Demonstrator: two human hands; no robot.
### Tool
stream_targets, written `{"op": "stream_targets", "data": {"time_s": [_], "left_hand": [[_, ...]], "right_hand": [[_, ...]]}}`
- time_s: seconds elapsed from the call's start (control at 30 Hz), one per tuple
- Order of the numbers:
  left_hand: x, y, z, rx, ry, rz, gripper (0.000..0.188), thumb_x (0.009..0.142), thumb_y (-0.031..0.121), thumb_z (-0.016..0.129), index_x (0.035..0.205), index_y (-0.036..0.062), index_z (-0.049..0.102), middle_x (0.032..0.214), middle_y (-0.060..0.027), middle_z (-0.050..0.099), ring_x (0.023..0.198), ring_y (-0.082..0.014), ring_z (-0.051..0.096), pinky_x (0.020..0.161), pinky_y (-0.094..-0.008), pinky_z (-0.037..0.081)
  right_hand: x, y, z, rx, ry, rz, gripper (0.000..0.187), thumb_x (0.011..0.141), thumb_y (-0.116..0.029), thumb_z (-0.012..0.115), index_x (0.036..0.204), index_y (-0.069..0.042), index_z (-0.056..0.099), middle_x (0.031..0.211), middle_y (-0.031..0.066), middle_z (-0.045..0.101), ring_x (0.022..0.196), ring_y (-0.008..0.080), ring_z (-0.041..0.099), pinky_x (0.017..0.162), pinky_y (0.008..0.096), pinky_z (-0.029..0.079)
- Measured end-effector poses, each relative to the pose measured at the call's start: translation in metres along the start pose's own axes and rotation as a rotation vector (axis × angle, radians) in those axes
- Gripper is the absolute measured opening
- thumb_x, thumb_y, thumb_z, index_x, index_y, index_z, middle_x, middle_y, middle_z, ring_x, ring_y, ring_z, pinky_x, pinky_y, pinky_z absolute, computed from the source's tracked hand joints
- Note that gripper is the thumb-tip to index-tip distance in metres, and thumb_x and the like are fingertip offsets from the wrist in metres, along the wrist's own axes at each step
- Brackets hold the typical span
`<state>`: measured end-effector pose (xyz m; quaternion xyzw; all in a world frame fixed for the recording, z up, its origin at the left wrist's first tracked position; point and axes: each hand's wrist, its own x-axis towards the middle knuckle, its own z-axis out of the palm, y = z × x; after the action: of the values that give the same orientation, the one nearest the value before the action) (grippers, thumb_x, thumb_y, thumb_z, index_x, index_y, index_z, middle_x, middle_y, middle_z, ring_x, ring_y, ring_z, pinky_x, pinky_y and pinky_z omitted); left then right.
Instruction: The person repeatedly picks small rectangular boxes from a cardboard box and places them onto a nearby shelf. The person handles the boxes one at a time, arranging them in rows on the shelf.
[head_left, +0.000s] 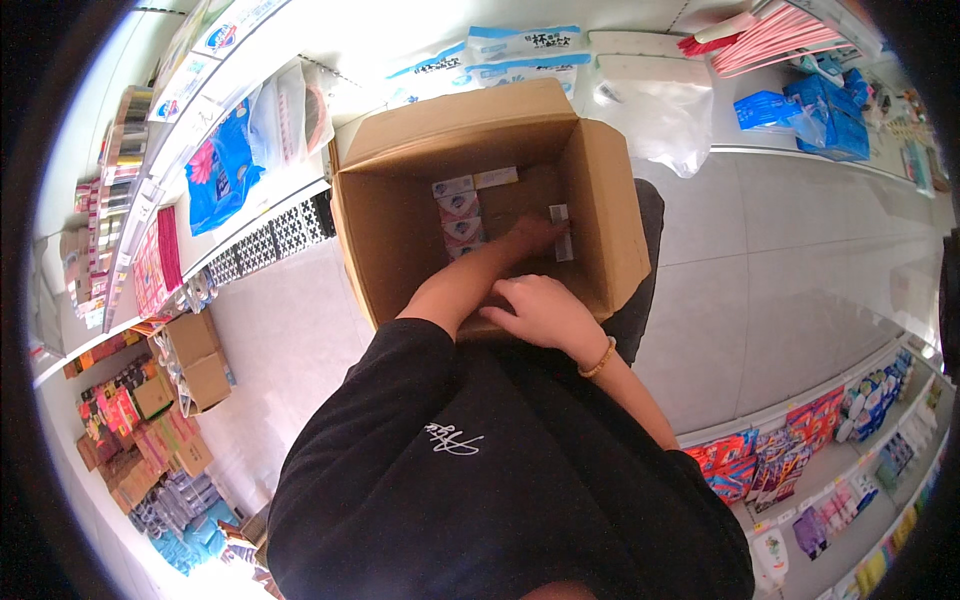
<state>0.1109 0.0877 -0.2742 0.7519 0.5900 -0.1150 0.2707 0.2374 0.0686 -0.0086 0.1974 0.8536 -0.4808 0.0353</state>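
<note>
A deep brown cardboard carton [375, 240] stands in front of me with its top flaps spread. My left hand [540, 234] reaches down inside it, its fingers closed around a narrow white box [561, 250] beside the right wall; shadow partly obscures the fingertips. Along the left of the carton's bottom runs a row of small white-and-pink boxes [461, 207], and another small pale box [497, 177] lies at the far side. Over the carton's near edge is my right hand [545, 312], thumb apart from the bent fingers, with nothing visible in it.
Shelving with a blue package [222, 170] rises at the left. Clear plastic bags [655, 110] sit on the far shelf, next to blue packs [835, 112] at the right. Another carton [192, 360] stands on the left floor. Packed shelves [775, 455] line the lower right.
</note>
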Motion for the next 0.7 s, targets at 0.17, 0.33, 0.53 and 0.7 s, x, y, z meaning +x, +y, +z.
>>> {"op": "stream_targets", "data": {"time_s": [0.17,0.33,0.53,0.7], "left_hand": [[-0.008,-0.003,-0.017,0.118,-0.025,0.153,0.051,0.102,0.023,0.045,0.152,0.0264,0.039,0.096,-0.0184,0.073,0.081,-0.0370,0.074,0.064,-0.0482,0.059],[-0.010,-0.016,-0.010,0.197,-0.063,0.196,0.052,0.102,0.023,0.045,0.152,0.0302,0.039,0.097,-0.0165,0.074,0.082,-0.0356,0.074,0.066,-0.0484,0.060],[-0.006,-0.010,-0.012,0.128,-0.078,0.123,0.052,0.099,0.021,0.048,0.150,0.0293,0.043,0.100,-0.0159,0.074,0.086,-0.0355,0.074,0.071,-0.0494,0.060],[-0.010,-0.011,-0.012,-0.009,-0.079,0.069,0.055,0.096,0.019,0.053,0.150,0.0211,0.043,0.105,-0.0190,0.073,0.092,-0.0383,0.073,0.076,-0.0520,0.059]], "right_hand": [[0.000,0.007,0.003,0.036,0.047,-0.018,0.040,0.094,-0.039,0.062,0.094,0.001,0.064,0.090,0.0255,0.069,0.088,0.0444,0.068,0.079,0.0536,0.055],[-0.001,0.004,0.004,0.067,0.049,-0.032,0.038,0.094,-0.038,0.063,0.096,0.000,0.063,0.090,0.0248,0.069,0.088,0.0446,0.067,0.078,0.0541,0.054],[0.000,0.001,-0.001,0.042,0.007,0.013,0.035,0.093,-0.032,0.066,0.109,-0.002,0.066,0.098,0.0222,0.071,0.093,0.0400,0.068,0.082,0.0483,0.054],[0.000,0.002,0.000,0.086,0.011,0.009,0.033,0.092,-0.030,0.067,0.110,-0.002,0.066,0.096,0.0211,0.072,0.092,0.0393,0.069,0.080,0.0474,0.055]]}}
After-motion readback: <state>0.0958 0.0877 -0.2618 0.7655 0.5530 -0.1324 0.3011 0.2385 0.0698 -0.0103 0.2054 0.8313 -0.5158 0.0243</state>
